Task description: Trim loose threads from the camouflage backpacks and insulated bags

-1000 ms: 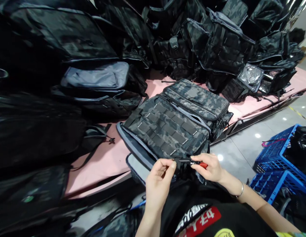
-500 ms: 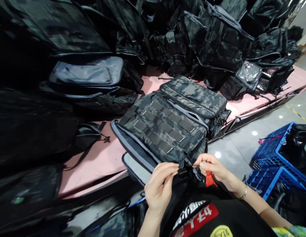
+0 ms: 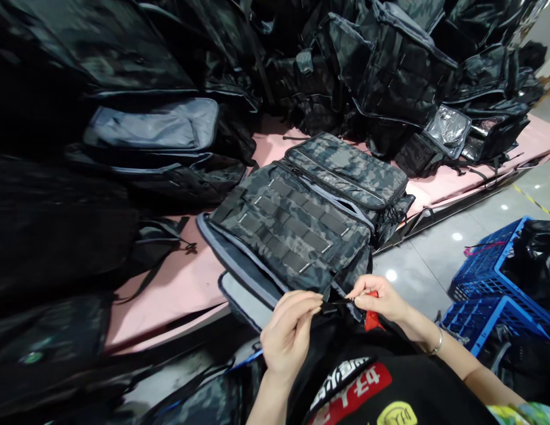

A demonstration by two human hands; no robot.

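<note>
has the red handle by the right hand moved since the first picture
Yes: judged against the blue crate, the red handle has shifted down in the view and slightly toward the crate; it now shows below the right hand.

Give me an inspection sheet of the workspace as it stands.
Surface: pink table, loaded with bags.
Things: camo bag lying flat, gaping along its near edge; red item, partly hidden.
Clutter: other bags behind and to the left.
Hands: left hand pinches a thin dark piece; right hand holds the red item.
Cables: nothing seen.
Surroundings: blue crates and shiny floor at right.
</note>
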